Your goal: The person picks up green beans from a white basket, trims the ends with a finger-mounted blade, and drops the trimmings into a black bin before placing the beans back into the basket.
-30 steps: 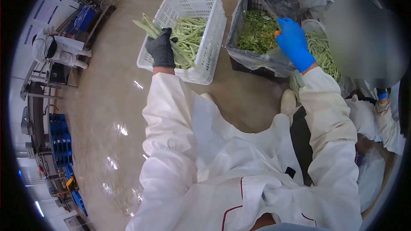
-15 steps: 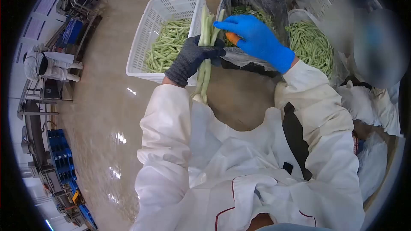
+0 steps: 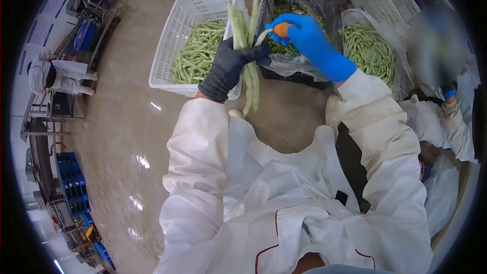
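My left hand (image 3: 228, 63), in a dark grey glove, is wrapped round several long green beans (image 3: 249, 78) that stick out above and below the fist. My right hand (image 3: 312, 40), in a blue glove with orange on the thumb, pinches the tip of one bean that bends out of the bunch. Behind my left hand stands a white crate (image 3: 175, 28) with green beans inside. A black crate lined with clear plastic (image 3: 332, 7) lies beyond my right hand and holds green scraps.
At the right, a plastic-lined container holds more beans (image 3: 368, 48). White crates (image 3: 390, 0) stand behind it. Co-workers in white are at the top and right edge. Another person (image 3: 53, 76) bends by equipment at the far left, above blue pallets (image 3: 71, 182).
My right hand has turned and its orange thumb now meets the bean tip. The upper ends of the beans have tilted left, their lower ends right. A co-worker's blue-gloved hand shows at the right.
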The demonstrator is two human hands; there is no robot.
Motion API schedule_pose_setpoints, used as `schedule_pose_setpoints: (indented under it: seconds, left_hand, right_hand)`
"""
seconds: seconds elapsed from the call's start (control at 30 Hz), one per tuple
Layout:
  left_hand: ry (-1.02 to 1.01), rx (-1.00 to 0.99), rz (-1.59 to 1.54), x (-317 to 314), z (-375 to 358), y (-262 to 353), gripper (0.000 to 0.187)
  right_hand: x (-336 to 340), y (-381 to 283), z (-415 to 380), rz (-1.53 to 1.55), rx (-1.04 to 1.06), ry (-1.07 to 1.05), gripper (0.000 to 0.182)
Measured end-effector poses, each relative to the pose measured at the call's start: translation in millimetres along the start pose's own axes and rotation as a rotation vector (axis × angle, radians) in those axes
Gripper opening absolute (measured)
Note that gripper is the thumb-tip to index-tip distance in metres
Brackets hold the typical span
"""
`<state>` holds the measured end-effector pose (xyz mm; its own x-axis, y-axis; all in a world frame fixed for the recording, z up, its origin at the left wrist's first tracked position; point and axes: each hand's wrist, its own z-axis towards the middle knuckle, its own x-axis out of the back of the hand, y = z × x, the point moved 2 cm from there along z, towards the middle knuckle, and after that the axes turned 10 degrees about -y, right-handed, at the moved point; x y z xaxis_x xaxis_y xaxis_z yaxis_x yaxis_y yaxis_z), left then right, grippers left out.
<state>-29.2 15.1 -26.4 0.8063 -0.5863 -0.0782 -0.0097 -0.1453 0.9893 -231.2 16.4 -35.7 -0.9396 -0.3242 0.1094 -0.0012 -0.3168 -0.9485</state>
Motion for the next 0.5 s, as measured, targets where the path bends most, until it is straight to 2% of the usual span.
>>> schedule_pose_setpoints:
  seconds: [0.1, 0.2, 0.23, 0.33, 0.37, 0.4, 0.5]
  left_hand:
    - [0.027, -0.125, -0.101, 2, 0, 3, 0.029]
    - [0.127, -0.259, -0.114, 12, 4, 8, 0.031]
    - [0.129, -0.302, -0.241, 17, 5, 10, 0.034]
    - [0.125, -0.419, -0.396, 39, 1, 17, 0.031]
    - [0.169, -0.495, -0.355, 45, -5, 21, 0.032]
    - [0.188, -0.479, -0.513, 51, -7, 25, 0.032]
    - [0.244, -0.513, -0.553, 71, -11, 17, 0.034]
  right_hand:
    - [1, 13, -1, -0.112, -0.193, -0.188, 0.025]
    - [-21, 16, -14, -0.284, -0.291, -0.236, 0.022]
    - [-22, 14, -14, -0.432, -0.317, -0.316, 0.023]
    - [-6, 30, -22, -0.875, -0.328, -0.321, 0.023]
    - [7, 37, -26, -1.066, -0.356, -0.278, 0.023]
    - [22, 42, -30, -1.255, -0.382, -0.229, 0.024]
    - [61, 79, -32, -1.445, -0.512, -0.140, 0.037]
